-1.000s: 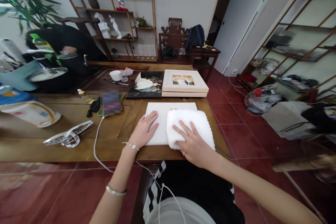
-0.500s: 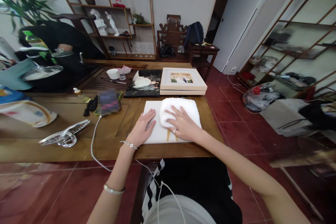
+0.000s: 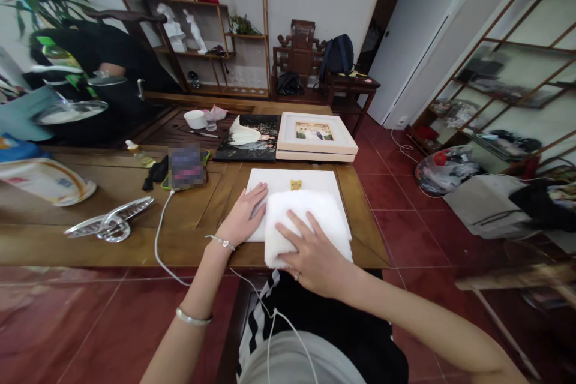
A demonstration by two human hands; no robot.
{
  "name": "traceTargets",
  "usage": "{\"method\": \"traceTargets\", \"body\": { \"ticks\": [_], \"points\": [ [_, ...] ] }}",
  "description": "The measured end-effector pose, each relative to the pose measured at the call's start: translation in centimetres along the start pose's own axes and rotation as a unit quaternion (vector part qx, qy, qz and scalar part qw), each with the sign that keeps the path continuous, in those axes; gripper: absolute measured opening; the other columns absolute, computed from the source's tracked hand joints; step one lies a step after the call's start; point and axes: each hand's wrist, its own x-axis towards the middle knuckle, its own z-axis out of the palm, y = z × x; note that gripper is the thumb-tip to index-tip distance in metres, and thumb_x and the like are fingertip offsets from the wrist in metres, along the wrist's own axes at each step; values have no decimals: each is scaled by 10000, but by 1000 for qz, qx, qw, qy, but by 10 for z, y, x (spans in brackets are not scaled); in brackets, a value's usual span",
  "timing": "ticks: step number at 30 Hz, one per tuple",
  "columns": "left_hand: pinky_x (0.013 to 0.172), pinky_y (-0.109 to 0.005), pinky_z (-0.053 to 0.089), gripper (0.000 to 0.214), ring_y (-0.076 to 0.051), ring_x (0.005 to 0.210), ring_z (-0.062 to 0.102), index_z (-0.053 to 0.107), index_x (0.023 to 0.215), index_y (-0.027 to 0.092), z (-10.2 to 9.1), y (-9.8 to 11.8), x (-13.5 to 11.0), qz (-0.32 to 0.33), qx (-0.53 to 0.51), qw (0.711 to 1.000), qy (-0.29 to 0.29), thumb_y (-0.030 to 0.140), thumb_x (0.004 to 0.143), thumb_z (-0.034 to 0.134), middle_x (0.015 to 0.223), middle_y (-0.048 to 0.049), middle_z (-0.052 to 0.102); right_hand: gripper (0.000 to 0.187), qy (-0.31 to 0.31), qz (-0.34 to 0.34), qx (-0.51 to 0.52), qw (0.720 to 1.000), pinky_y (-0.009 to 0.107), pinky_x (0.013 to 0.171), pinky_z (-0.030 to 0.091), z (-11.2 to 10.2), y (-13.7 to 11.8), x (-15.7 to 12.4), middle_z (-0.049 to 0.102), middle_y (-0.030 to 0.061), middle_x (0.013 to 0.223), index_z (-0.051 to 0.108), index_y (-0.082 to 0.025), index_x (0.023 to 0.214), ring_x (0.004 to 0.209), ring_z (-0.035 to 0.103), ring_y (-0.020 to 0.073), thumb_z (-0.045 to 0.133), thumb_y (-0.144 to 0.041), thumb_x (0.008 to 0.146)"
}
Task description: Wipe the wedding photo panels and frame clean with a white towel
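Observation:
A white board (image 3: pixel 288 183) lies flat on the wooden table (image 3: pixel 90 246) in front of me, with a small gold mark near its far edge. My left hand (image 3: pixel 243 218) rests flat on the board's left part, fingers stretched out. A folded white towel (image 3: pixel 315 216) covers the near half of the board. My right hand (image 3: pixel 310 252) presses down on the towel's near edge with fingers spread.
Beyond the board sit a stacked cream picture frame (image 3: pixel 316 137) and a dark picture (image 3: pixel 247 139) with a white cloth. A phone (image 3: pixel 186 166) with a white cable, a silver tool (image 3: pixel 105 225), a white bowl (image 3: pixel 195 119) and a bag (image 3: pixel 45 180) lie to the left. Shelves stand on the right.
My right hand has pulled the towel from the board's far part back to its near edge, uncovering the gold mark. The left hand has stayed on the board.

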Motion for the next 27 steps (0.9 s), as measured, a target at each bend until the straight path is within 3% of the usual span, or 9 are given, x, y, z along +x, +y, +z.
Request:
{"method": "traceTargets", "body": {
  "ticks": [5, 12, 18, 22, 27],
  "points": [
    [1132, -538, 235, 482, -258, 1361, 389, 518, 1314, 102, -1, 1, 1, -1, 3, 1000, -2, 286, 900, 352, 1414, -164, 482, 233, -7, 12, 36, 999, 636, 1106, 171, -4, -2, -3, 417, 72, 1470, 665, -236, 1090, 1418, 181, 361, 528, -271, 904],
    [1144, -515, 210, 519, -255, 1377, 359, 497, 1337, 98, -2, 4, 0, -16, -3, 1000, -11, 370, 921, 350, 1430, -156, 461, 287, 40, 65, 44, 996, 630, 1087, 208, -2, 43, 35, 463, 92, 1435, 634, -215, 1160, 1401, 240, 346, 476, -312, 941],
    [1148, -494, 214, 511, -239, 1379, 359, 494, 1344, 110, -3, 6, -1, -21, 1, 1000, -11, 378, 925, 377, 1435, -137, 457, 311, 62, 96, -7, 993, 638, 1073, 221, 1, 74, 70, 466, 90, 1431, 602, -221, 1215, 1389, 253, 354, 469, -300, 946],
    [1143, -497, 226, 482, -234, 1372, 373, 502, 1340, 135, -3, 5, 0, -20, -6, 1000, -1, 345, 934, 350, 1426, -127, 472, 309, 47, 81, -46, 995, 663, 1054, 228, 5, 71, 73, 452, 116, 1436, 612, -201, 1204, 1382, 251, 383, 486, -236, 924],
    [1129, -517, 252, 482, -246, 1366, 382, 492, 1347, 128, -1, 2, 0, -11, -11, 1000, 11, 290, 928, 317, 1424, -140, 475, 303, 35, 30, -62, 997, 684, 1060, 186, 9, 42, 51, 417, 141, 1452, 640, -213, 1171, 1387, 228, 406, 516, -219, 894]
  ]
}}
